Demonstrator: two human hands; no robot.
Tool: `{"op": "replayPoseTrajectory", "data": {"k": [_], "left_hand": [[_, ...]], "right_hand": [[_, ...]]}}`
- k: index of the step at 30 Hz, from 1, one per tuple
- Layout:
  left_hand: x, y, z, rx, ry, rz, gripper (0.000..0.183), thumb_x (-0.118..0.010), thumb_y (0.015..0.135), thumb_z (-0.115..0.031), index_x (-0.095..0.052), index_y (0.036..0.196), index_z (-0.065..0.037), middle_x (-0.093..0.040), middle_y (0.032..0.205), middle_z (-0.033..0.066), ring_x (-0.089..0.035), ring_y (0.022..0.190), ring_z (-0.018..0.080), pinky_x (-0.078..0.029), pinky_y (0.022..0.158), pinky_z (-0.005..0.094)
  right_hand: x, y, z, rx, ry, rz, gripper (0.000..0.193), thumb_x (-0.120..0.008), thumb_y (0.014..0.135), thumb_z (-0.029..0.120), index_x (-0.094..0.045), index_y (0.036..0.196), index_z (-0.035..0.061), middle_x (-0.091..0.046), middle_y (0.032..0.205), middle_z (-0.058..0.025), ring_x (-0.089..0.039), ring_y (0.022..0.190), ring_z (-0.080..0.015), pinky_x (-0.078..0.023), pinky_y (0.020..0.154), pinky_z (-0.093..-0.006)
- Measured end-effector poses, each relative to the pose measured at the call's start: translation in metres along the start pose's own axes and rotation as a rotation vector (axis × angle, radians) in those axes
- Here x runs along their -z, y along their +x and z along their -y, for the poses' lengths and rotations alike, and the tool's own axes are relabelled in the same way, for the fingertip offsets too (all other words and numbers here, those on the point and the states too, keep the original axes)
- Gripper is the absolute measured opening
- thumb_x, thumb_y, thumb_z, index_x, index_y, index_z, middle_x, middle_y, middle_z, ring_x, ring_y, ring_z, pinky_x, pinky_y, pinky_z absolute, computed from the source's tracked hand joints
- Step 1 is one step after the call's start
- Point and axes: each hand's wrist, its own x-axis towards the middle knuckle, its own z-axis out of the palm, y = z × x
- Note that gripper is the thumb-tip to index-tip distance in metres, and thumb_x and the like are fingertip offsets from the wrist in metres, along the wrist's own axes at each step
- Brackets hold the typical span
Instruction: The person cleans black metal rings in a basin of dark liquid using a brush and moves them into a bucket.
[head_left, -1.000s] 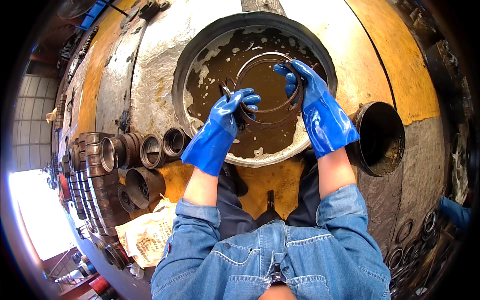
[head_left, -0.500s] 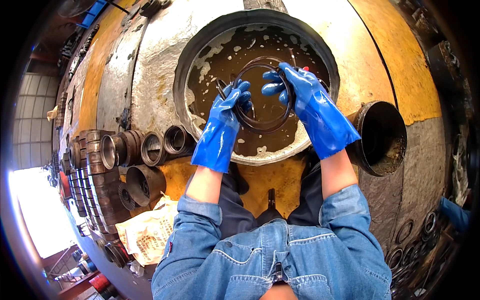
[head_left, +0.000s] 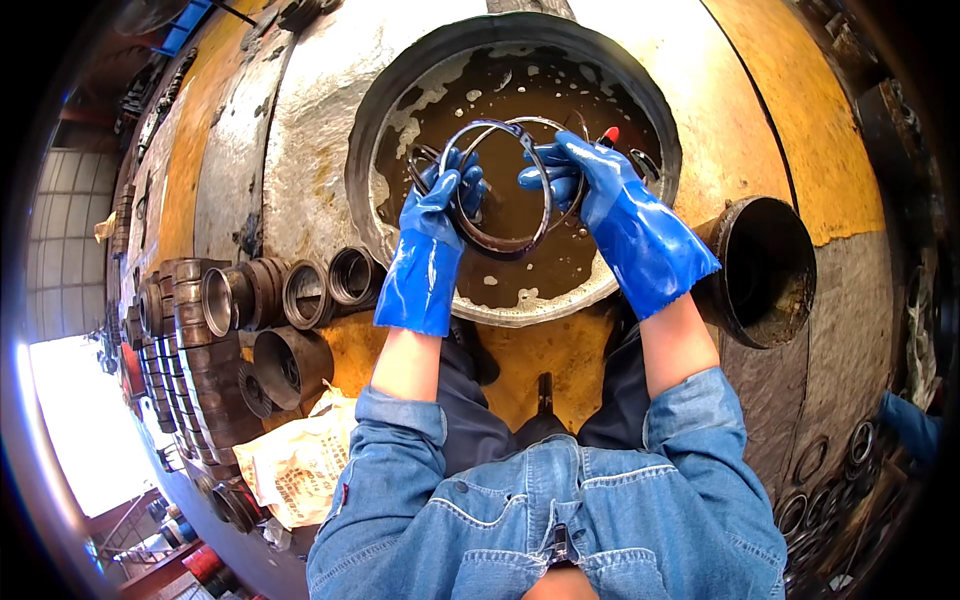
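Both my hands wear long blue rubber gloves and are raised over a round black tub (head_left: pixel 362 150) of murky brown, foamy liquid (head_left: pixel 420 110). Several thin dark wet rings (head_left: pixel 505 248) hang between them. My left hand (head_left: pixel 440 205) is closed round the rings' left side, thumb toward me. At the right side, my right hand (head_left: pixel 585 180) has its fingers curled about a ring, its fingertips reaching to the rings' upper edge. Just beyond the right hand, a small red-tipped thing (head_left: pixel 610 136) shows in the tub; its kind is unclear.
To the right of the tub lies a large dark metal cylinder (head_left: pixel 765 272), open end toward me. On the left stand several metal sleeves (head_left: pixel 305 293) and a crumpled paper sack (head_left: pixel 300 460). More rings (head_left: pixel 815 510) lie at the lower right.
The rings have turned and tilted between my hands, so they now show spread apart rather than bunched. My left hand has shifted slightly left. The right hand has barely moved.
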Motion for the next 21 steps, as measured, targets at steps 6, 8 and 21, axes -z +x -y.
{"op": "replayPoseTrajectory", "data": {"k": [6, 8, 21], "left_hand": [[0.015, 0.009, 0.001, 0.05, -0.106, 0.026, 0.034, -0.055, 0.1, -0.004, -0.066, 0.132, -0.011, -0.066, 0.136, 0.0125, -0.065, 0.123, 0.0318, -0.057, 0.102, 0.0518], [0.02, 0.008, -0.001, 0.064, -0.107, -0.063, 0.034, -0.057, 0.099, -0.006, -0.068, 0.131, -0.014, -0.066, 0.139, 0.0079, -0.06, 0.131, 0.0305, -0.053, 0.105, 0.0531], [0.028, 0.014, 0.007, 0.162, -0.131, -0.099, 0.028, -0.056, 0.102, -0.012, -0.07, 0.126, -0.017, -0.068, 0.136, 0.007, -0.063, 0.126, 0.0322, -0.052, 0.104, 0.0593]], "right_hand": [[0.006, -0.001, 0.007, 0.006, -0.008, -0.007, 0.04, -0.056, 0.107, 0.031, -0.07, 0.116, -0.0053, -0.077, 0.095, -0.0206, -0.069, 0.059, -0.0167, -0.054, 0.053, -0.0243], [0.011, -0.001, 0.008, 0.003, -0.019, 0.003, 0.04, -0.056, 0.107, 0.031, -0.071, 0.116, -0.0054, -0.077, 0.095, -0.0208, -0.069, 0.059, -0.0166, -0.054, 0.052, -0.0242], [0.006, 0.0, 0.005, 0.102, 0.057, 0.065, 0.038, -0.055, 0.106, 0.027, -0.071, 0.116, -0.0062, -0.077, 0.092, -0.0198, -0.068, 0.056, -0.0163, -0.051, 0.048, -0.0222]]}}
